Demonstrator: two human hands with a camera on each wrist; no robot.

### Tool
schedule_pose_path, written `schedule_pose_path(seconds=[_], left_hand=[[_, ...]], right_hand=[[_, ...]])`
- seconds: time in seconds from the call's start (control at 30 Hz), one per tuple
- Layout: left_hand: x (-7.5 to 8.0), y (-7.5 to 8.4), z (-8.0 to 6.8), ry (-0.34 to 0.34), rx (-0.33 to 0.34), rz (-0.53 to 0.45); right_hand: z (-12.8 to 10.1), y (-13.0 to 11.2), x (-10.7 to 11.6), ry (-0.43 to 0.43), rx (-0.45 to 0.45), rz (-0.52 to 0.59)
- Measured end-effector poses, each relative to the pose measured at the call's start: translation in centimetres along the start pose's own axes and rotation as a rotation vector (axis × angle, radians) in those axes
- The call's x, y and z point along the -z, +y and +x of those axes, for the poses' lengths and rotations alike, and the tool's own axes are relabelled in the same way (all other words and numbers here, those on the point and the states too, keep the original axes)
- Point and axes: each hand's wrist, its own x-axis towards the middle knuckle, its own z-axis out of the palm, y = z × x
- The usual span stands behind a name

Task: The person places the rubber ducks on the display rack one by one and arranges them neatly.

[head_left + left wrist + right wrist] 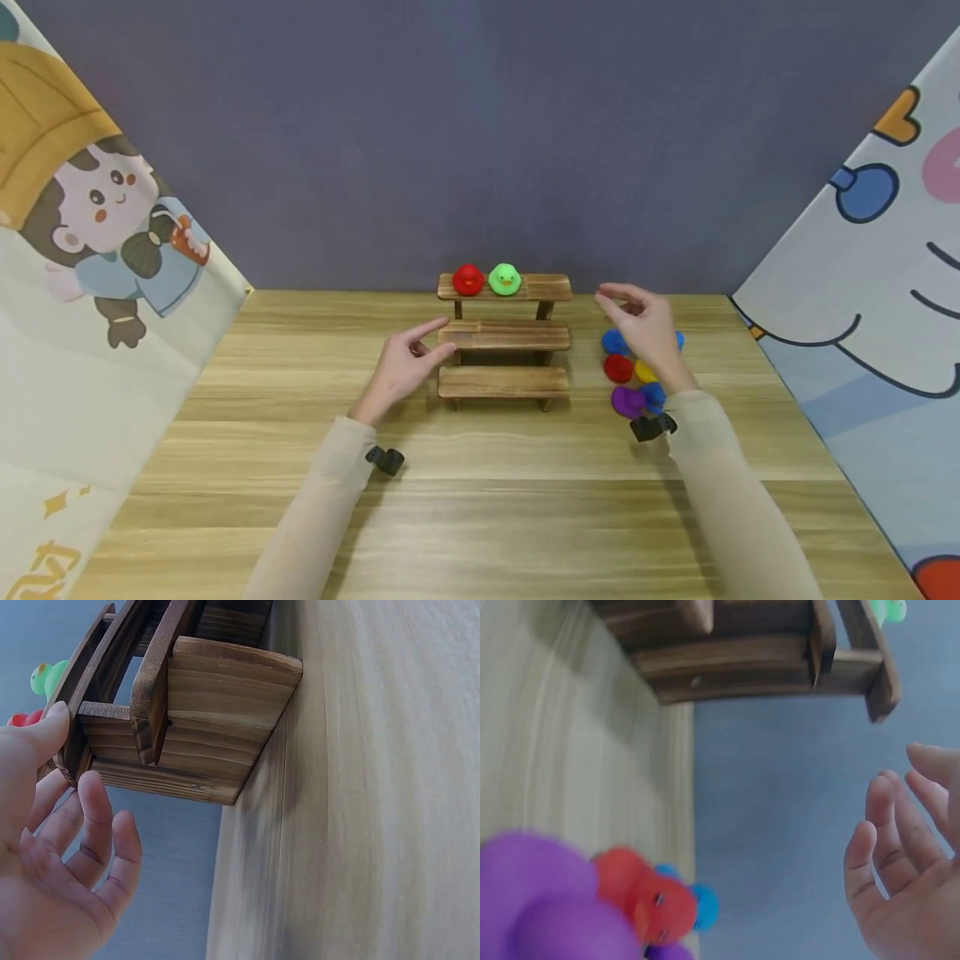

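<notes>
A three-tier wooden stand [504, 382] stands on the table, with a red rubber duck [468, 281] and a green rubber duck [505, 280] side by side on its top tier. At the stand's left end, my left hand [401, 367] holds the edge between thumb and fingers; in the left wrist view the thumb [52, 731] lies along the board's end. My right hand [647, 327] is raised to the right of the stand, fingers loosely bent, nothing in them. Below it sit several rubber ducks, among them a purple duck [627, 402] and a red duck [618, 368].
Partly behind the right forearm are a yellow duck [645, 372] and blue ducks [615, 341]. A dark grey wall [495, 150] rises behind the table [495, 517]. Printed cartoon panels [97, 400] border both sides. Each wrist wears a small black camera [386, 460].
</notes>
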Motion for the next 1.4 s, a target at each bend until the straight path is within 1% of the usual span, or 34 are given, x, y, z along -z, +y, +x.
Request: schedule_pose_path(seconds=[0.13, 0.23, 0.4, 0.53, 0.77, 1.03, 1.13, 1.27, 1.37, 1.4], left_hand=[[0.0, 0.1, 0.1, -0.005, -0.011, -0.001], [0.0, 0.1, 0.0, -0.002, -0.016, -0.004], [0.0, 0.1, -0.1, -0.002, -0.013, -0.013], [-0.1, 0.0, -0.1, -0.003, -0.014, -0.015], [-0.1, -0.1, -0.1, 0.006, -0.016, -0.014], [0.2, 0.0, -0.1, 0.011, -0.012, -0.008], [0.1, 0.0, -0.1, 0.008, -0.01, -0.013], [0.1, 0.0, -0.2, 0.002, -0.012, -0.019], [0.1, 0.0, -0.2, 0.003, -0.014, -0.019], [0.1, 0.0, -0.2, 0.003, -0.015, -0.018]], right_hand=[[-0.4, 1.6, 1.2, 0.015, -0.042, -0.016], [-0.8, 2.7, 2.1, 0.022, -0.085, -0.063], [-1.3, 4.6, 3.7, 0.064, -0.111, -0.113], [-1.6, 6.1, 5.1, 0.088, -0.142, -0.133], [-2.0, 7.7, 7.3, 0.063, -0.216, -0.177], [-2.3, 9.0, 8.3, -0.003, -0.295, -0.207], [-2.5, 9.6, 8.5, 0.0, -0.323, -0.205], [-2.7, 10.1, 8.6, 0.015, -0.339, -0.194], [-2.9, 10.4, 8.7, 0.006, -0.35, -0.221], [-2.9, 10.5, 8.7, 0.003, -0.374, -0.218]])
